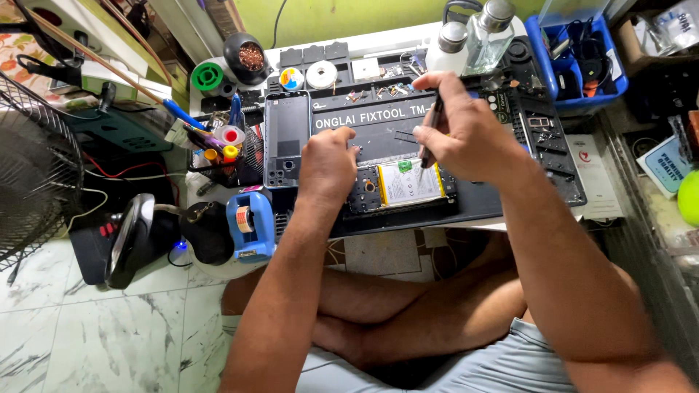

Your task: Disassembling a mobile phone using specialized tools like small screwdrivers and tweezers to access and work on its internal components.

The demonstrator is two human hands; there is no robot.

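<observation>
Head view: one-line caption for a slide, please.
Left hand steadies an opened phone on a dark work mat; right hand holds a thin tool.

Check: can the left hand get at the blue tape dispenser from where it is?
Probably yes. The left hand rests on the opened phone; the blue tape dispenser stands just to its left at the mat's edge, with nothing between them.

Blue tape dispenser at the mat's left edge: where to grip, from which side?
Take the blue tape dispenser across its two flat side walls, coming from above. It stands upright off the left edge of the work mat, with the roll in its open middle, so the sides give plain faces. Likely approach from the front-left; the left hand is close on the right.
</observation>
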